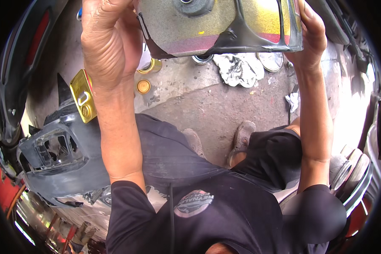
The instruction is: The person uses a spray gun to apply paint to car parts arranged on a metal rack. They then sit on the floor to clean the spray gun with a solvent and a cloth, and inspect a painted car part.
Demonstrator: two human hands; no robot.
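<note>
At the top of the view I hold up a boxy, rectangular tin (258, 25) with both hands. Its face is worn grey and yellow with a magenta band, and dark paint or tar-like drips run down it. A round dark fitting with a hole sits near its upper middle. My left hand (108, 42) is closed at the tin's left side, its fingertips partly hidden. On the other side, my right hand (313, 36) grips the right edge, thumb in front and the other fingers mostly out of sight. The tin's top is cut off by the picture edge.
A gold rectangular can (84, 96) stands by my left forearm, near a dark car bumper (55, 148). On the concrete floor are a small gold tin (144, 86), an open can (155, 65), a dark-filled can (202, 59), crumpled white cloth or paper (239, 72) and a round lid (271, 62).
</note>
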